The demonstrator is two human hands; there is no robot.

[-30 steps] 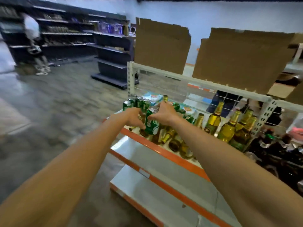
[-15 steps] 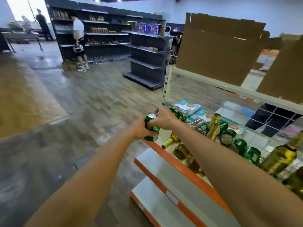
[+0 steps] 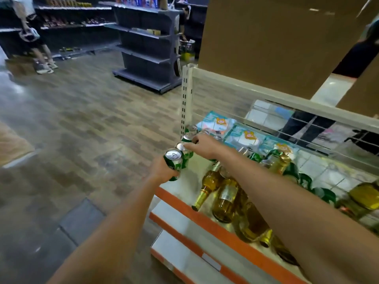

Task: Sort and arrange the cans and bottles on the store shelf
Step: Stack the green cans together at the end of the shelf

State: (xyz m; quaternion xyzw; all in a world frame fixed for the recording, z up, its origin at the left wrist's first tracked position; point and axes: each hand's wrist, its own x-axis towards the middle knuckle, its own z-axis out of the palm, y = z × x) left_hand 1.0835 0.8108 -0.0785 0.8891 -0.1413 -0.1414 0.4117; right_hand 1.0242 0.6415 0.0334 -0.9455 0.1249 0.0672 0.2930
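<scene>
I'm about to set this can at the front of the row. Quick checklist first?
1. Grip of left hand on green can: ok, fingers wrap it.
2. Can upright: ok, lid faces up.
3. Can's base on the shelf: cannot tell, the hand hides it.
4. Standing row of cans: ok, right hand touches their tops.
5. Nearby bottles: not ok, lying on their sides.

The right forearm (image 3: 287,201) covers several lying bottles (image 3: 224,199) and green cans (image 3: 305,180); one bottle (image 3: 367,194) runs off the right edge, and every label blurs unreadably.
</scene>
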